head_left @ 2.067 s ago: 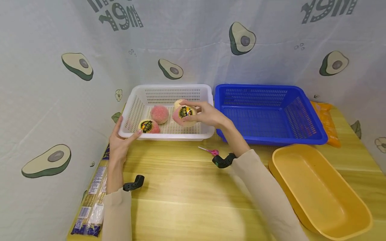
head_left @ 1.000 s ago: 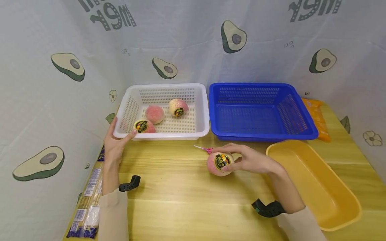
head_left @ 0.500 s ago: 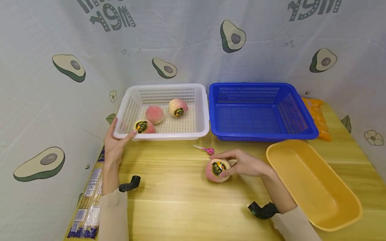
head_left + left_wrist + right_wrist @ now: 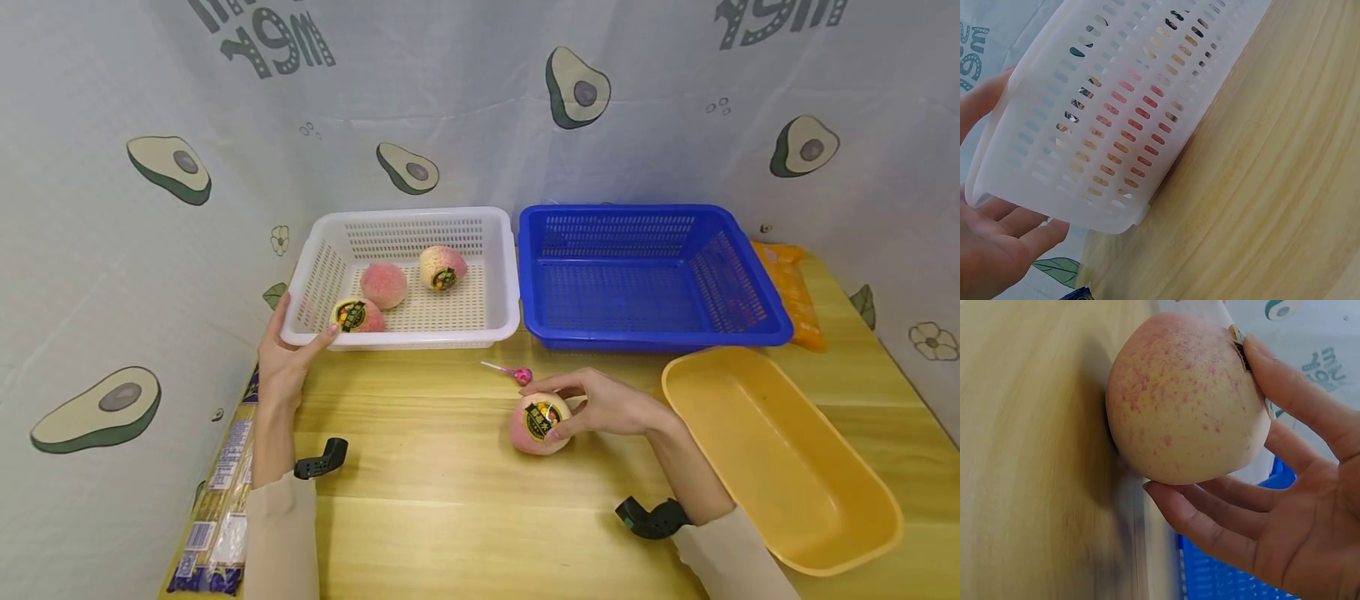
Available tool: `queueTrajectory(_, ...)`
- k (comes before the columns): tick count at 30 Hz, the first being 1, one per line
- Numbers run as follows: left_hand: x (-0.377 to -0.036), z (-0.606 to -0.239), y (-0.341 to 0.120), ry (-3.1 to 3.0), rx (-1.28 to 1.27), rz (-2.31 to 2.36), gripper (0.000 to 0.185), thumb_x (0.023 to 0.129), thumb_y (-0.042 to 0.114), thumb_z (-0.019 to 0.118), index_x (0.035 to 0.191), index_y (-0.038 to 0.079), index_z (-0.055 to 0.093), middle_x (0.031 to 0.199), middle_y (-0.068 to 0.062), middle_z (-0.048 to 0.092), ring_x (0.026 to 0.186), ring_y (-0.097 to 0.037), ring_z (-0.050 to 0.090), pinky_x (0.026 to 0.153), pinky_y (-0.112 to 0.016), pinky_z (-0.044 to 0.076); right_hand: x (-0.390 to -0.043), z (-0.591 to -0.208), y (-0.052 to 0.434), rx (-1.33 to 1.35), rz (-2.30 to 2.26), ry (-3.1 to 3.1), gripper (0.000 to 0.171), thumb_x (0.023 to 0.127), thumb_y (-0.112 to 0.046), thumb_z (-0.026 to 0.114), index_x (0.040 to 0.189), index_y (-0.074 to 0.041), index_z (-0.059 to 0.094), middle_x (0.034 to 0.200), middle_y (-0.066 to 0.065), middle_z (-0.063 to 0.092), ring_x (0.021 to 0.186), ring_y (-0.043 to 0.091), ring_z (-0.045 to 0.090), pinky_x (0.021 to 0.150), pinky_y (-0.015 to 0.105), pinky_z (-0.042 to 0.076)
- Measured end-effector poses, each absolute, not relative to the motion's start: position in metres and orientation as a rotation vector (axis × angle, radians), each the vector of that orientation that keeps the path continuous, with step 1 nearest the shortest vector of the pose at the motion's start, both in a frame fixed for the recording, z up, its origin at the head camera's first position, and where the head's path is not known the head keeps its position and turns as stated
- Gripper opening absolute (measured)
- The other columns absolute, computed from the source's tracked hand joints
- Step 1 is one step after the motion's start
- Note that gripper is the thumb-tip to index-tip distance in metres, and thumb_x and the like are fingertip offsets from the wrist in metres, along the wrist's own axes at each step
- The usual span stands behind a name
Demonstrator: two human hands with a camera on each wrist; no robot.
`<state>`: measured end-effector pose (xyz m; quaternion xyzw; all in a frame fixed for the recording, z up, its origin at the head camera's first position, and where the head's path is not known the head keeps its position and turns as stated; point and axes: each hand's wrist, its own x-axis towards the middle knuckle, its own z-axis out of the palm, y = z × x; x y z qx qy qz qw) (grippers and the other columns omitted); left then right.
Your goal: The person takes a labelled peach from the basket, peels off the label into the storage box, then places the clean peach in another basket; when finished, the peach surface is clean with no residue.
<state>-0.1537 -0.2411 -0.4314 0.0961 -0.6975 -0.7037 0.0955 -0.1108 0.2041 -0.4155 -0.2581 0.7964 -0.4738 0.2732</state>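
My right hand point(image 4: 607, 406) holds a pink and cream peach point(image 4: 525, 433) between thumb and fingers, low over the wooden table point(image 4: 435, 467). A black and gold sticker on this peach faces up. In the right wrist view the peach's speckled side point(image 4: 1179, 412) shows, with a dark shadow on the wood beside it. My left hand point(image 4: 283, 362) grips the front left corner of a white plastic basket point(image 4: 427, 339), thumb over the rim. Inside lie a plain pink peach point(image 4: 384, 285), a stickered peach point(image 4: 438, 262) to its right and another stickered peach point(image 4: 372, 320) near the thumb.
A pink lollipop point(image 4: 522, 376) lies just behind the held peach. To the right of the white basket stands a blue basket point(image 4: 660, 340), with an orange packet point(image 4: 795, 296) beyond it. A yellow tub point(image 4: 862, 500) sits near my right forearm. Long clear packets point(image 4: 225, 500) line the left edge.
My right hand has lifted the peach out of the white basket and brought it right and nearer to me, down by the lollipop. My left hand keeps its grip on the basket.
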Motion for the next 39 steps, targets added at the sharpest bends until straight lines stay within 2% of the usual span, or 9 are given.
queueTrajectory(5, -0.153, -0.430, -0.241, -2.084, 0.285, -2.078, 0.099, 0.090, 0.000, 0.077, 0.167, 0.025, 0.019, 0.169, -0.007, 0.032, 0.155, -0.027, 0.036, 0.128, -0.038, 0.034, -0.110, -0.417, 0.206, -0.723, -1.275, 2.147, 0.065, 0.082, -0.018, 0.088, 0.141, -0.005, 0.063, 0.142, 0.015, 0.064, 0.126, 0.033, 0.058, 0.093, 0.039, 0.060)
queueTrajectory(13, -0.153, -0.431, -0.239, -2.054, 0.272, -2.082, 0.104, 0.090, -0.001, 0.077, 0.167, 0.027, 0.013, 0.169, -0.006, 0.031, 0.155, -0.027, 0.035, 0.128, -0.033, 0.033, -0.110, -0.419, 0.209, -0.726, -1.265, 2.168, 0.066, 0.081, -0.021, 0.089, 0.140, -0.006, 0.064, 0.140, 0.013, 0.066, 0.122, 0.010, 0.058, 0.093, 0.033, 0.060)
queueTrajectory(18, -0.147, -0.428, -0.236, -2.106, 0.277, -1.947, 0.113, 0.088, 0.007, 0.081, 0.168, 0.028, 0.004, 0.171, -0.008, 0.026, 0.158, -0.025, 0.028, 0.132, -0.040, 0.025, -0.111, -0.419, 0.211, -0.692, -1.285, 2.146, 0.067, 0.082, -0.019, 0.088, 0.141, -0.004, 0.063, 0.139, 0.014, 0.067, 0.120, 0.017, 0.062, 0.091, 0.031, 0.061)
queueTrajectory(21, -0.138, -0.421, -0.229, -2.159, 0.244, -1.659, 0.116, 0.084, 0.017, 0.088, 0.168, 0.028, 0.008, 0.174, -0.004, 0.020, 0.161, -0.020, 0.019, 0.134, -0.042, 0.017, -0.110, -0.419, 0.212, -0.670, -1.302, 2.124, 0.067, 0.082, -0.018, 0.088, 0.142, -0.003, 0.062, 0.137, 0.015, 0.069, 0.118, 0.022, 0.064, 0.087, 0.030, 0.062)
queueTrajectory(23, -0.132, -0.414, -0.222, -2.137, 0.173, -1.458, 0.114, 0.080, 0.015, 0.090, 0.167, 0.024, 0.017, 0.174, -0.002, 0.020, 0.161, -0.017, 0.017, 0.133, -0.040, 0.019, -0.110, -0.419, 0.212, -0.660, -1.313, 2.114, 0.068, 0.081, -0.017, 0.088, 0.142, -0.003, 0.062, 0.136, 0.015, 0.069, 0.119, 0.025, 0.064, 0.086, 0.030, 0.062)
queueTrajectory(26, -0.121, -0.403, -0.202, -2.031, -0.032, -1.349, 0.104, 0.073, 0.002, 0.092, 0.161, 0.016, 0.037, 0.167, -0.003, 0.036, 0.155, -0.016, 0.032, 0.125, -0.031, 0.035, -0.109, -0.418, 0.212, -0.646, -1.327, 2.102, 0.068, 0.081, -0.016, 0.088, 0.142, -0.001, 0.061, 0.136, 0.016, 0.069, 0.119, 0.025, 0.065, 0.085, 0.030, 0.063)
queueTrajectory(29, -0.108, -0.396, -0.173, -1.991, -0.289, -1.481, 0.098, 0.068, -0.009, 0.090, 0.154, 0.007, 0.046, 0.156, -0.007, 0.049, 0.144, -0.018, 0.046, 0.114, -0.026, 0.046, -0.109, -0.419, 0.213, -0.639, -1.337, 2.097, 0.068, 0.081, -0.014, 0.088, 0.142, 0.000, 0.061, 0.135, 0.017, 0.069, 0.117, 0.021, 0.067, 0.085, 0.029, 0.063)
queueTrajectory(33, -0.090, -0.401, -0.130, -2.164, -0.570, -1.755, 0.096, 0.071, -0.002, 0.091, 0.155, 0.010, 0.047, 0.155, -0.004, 0.051, 0.142, -0.023, 0.050, 0.114, -0.032, 0.049, -0.108, -0.420, 0.213, -0.647, -1.351, 2.097, 0.067, 0.081, -0.014, 0.088, 0.141, -0.001, 0.062, 0.133, 0.017, 0.070, 0.116, 0.018, 0.068, 0.088, 0.029, 0.063)
queueTrajectory(39, -0.077, -0.431, -0.080, -2.481, -0.849, -1.897, 0.099, 0.075, 0.010, 0.093, 0.159, 0.021, 0.043, 0.164, -0.006, 0.042, 0.151, -0.027, 0.041, 0.119, -0.045, 0.046, -0.109, -0.421, 0.212, -0.666, -1.366, 2.121, 0.064, 0.080, -0.014, 0.089, 0.139, -0.003, 0.065, 0.135, 0.017, 0.068, 0.122, 0.032, 0.064, 0.095, 0.038, 0.062)
